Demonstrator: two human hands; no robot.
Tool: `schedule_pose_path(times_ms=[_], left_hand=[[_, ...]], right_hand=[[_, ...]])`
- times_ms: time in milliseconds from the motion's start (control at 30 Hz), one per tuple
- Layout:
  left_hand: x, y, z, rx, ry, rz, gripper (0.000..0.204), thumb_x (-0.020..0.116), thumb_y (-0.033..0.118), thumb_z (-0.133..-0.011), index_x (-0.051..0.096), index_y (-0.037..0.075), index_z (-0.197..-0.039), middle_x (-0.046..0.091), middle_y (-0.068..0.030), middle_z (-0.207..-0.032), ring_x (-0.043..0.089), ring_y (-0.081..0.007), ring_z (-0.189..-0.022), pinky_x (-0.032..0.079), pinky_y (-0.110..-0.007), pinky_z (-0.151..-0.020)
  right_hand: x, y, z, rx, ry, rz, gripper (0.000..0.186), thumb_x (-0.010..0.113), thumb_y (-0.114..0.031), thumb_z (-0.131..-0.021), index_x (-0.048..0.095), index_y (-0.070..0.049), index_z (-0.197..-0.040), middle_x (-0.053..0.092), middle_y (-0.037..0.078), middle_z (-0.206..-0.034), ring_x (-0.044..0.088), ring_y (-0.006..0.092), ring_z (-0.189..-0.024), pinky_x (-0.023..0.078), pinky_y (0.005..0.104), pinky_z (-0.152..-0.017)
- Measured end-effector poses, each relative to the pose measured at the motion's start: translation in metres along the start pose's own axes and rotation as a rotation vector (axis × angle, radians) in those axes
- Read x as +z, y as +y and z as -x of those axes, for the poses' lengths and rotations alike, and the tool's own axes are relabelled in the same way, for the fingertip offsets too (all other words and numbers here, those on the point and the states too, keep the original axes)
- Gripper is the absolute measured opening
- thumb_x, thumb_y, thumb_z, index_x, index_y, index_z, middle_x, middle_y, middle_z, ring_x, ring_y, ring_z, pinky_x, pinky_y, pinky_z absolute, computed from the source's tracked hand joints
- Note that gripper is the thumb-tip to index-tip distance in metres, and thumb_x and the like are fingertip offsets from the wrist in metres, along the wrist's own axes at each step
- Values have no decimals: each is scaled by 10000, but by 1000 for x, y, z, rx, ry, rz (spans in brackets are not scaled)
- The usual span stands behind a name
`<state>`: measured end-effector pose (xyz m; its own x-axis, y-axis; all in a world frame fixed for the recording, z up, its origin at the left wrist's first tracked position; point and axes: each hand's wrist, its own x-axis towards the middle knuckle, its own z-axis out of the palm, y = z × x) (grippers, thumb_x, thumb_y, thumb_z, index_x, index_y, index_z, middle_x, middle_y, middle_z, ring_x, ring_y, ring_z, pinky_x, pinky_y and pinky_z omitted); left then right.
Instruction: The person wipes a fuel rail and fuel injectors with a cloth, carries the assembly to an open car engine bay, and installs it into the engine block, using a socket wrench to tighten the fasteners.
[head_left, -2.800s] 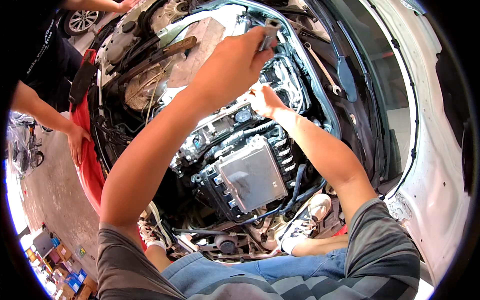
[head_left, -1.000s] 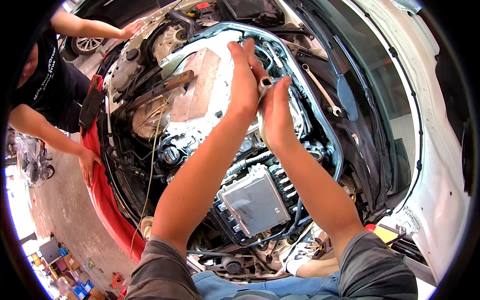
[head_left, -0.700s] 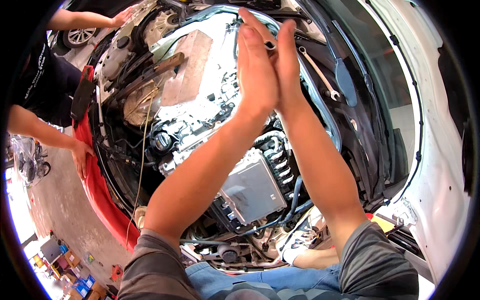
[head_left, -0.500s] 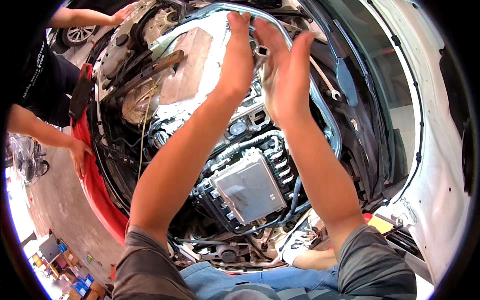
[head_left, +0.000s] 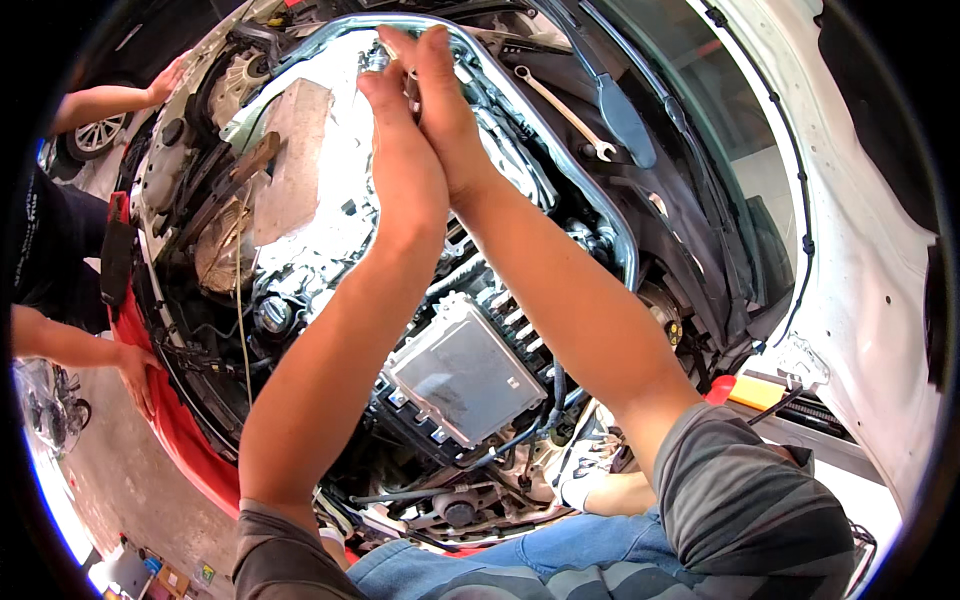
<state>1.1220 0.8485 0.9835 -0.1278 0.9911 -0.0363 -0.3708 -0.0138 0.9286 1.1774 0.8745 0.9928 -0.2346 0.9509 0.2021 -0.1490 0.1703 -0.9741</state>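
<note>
My left hand (head_left: 392,105) and my right hand (head_left: 445,115) are close together over the far part of the engine (head_left: 350,120), wrists nearly touching. Both thumbs point away from me. The fingers of each look curled, but most are hidden between and behind the hands. A small shiny metal part (head_left: 374,56) shows beside the fingertips; whatever the hands grip I cannot make out. Beneath my forearms sits a flat grey metal-covered box (head_left: 465,370) with connectors along its side. A combination wrench (head_left: 565,110) lies on the dark cowl to the right.
A brown board (head_left: 295,150) and a wooden bar (head_left: 250,165) lie left. Another person's hands (head_left: 137,375) rest along the red bumper (head_left: 180,420) and front edge. A forearm with a white covering (head_left: 610,494) reaches in below. The windscreen (head_left: 725,130) is at right.
My hands have come together and sit further left in the view, which has shifted too. The ring-shaped metal end seen between them earlier is now hidden.
</note>
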Motion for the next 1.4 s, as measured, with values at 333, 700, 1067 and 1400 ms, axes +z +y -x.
schedule_pose_path(times_ms=[333,700,1067,1400], left_hand=[[-15,-30,-29,123,161,82,647,235,571,-991,517,41,-750,506,-27,-678,477,-132,-641,424,-282,-642],[1,-27,-14,397,252,33,373,404,312,-1025,512,19,-822,472,11,-642,399,-63,-562,377,-246,-514],[-14,-18,-31,31,-206,100,657,305,561,-986,593,5,-788,473,-21,-583,459,-105,-530,407,-252,-520],[-34,-10,-37,-164,-270,101,633,393,576,-955,572,8,-739,474,5,-597,437,-74,-477,376,-218,-430]], right_hand=[[-16,-45,10,-45,-319,928,286,457,-119,-965,460,-25,-1235,594,177,-1129,598,298,-989,465,357,-824],[-4,-111,-44,199,-797,1834,322,534,-337,-903,579,-25,-971,641,164,-811,626,313,-792,488,405,-710],[-33,-107,-44,-102,-914,1631,335,479,-273,-948,561,35,-845,587,186,-648,587,361,-639,469,443,-639],[-35,-106,-41,-638,-1166,1723,249,601,-251,-888,641,-8,-853,632,117,-744,645,283,-733,517,393,-674]])
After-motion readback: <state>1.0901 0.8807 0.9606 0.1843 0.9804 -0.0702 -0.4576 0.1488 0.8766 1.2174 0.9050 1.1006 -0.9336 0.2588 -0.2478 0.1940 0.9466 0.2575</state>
